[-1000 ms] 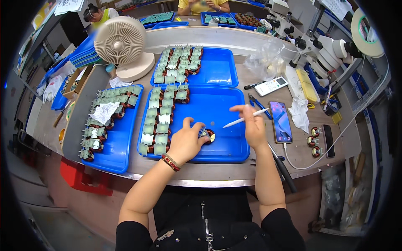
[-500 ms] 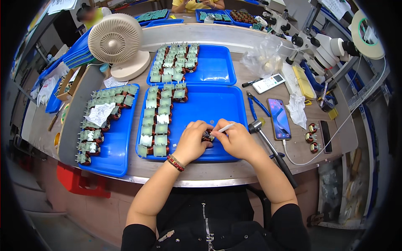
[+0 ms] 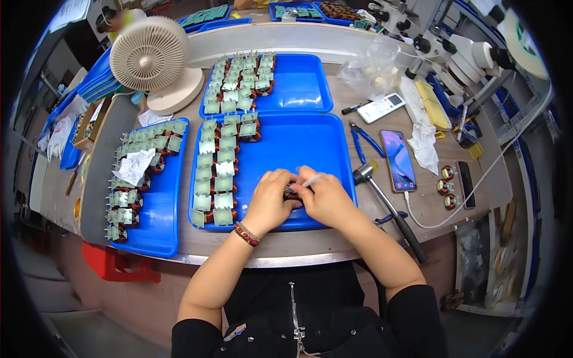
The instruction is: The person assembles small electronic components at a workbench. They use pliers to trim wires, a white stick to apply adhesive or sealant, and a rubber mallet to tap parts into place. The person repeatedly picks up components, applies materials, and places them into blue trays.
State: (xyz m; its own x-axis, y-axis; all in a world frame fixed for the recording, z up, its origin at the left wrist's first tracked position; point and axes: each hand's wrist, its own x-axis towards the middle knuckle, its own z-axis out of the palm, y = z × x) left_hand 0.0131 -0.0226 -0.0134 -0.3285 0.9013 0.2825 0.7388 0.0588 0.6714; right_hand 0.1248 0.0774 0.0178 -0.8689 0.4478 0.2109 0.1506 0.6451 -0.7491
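Holding a copper-wound coil [image 3: 291,196] in the blue tray [image 3: 292,143] just below the frame's centre, the left hand [image 3: 270,200] curls around it while the right hand [image 3: 326,200] grips a white pen [image 3: 312,179] close by.

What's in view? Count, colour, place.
desk trays: 3, blue, left, centre, behind centre
coil assemblies: many, pale green and copper, in desk trays
coil part: 1, copper, over centre tray
pen-shaped tool: 1, white, over centre tray
paper: 1, white, on left assemblies
fan: 1, beige, back left
bag: 1, clear, back right
microscope: 1, white, back right
remote: 1, white, right
cutters: 1, blue, right of centre
hammer: 1, black handle, right
tissue: 1, white, right
phone: 1, lit blue screen, right
loose coils: 3, copper, right
stool: 1, red, floor left
far trays: several, blue, top
co-worker: at least 1, yellow top, upper left
left grip: 1, bare, holding coil part
right grip: 1, bare, holding pen-shaped tool
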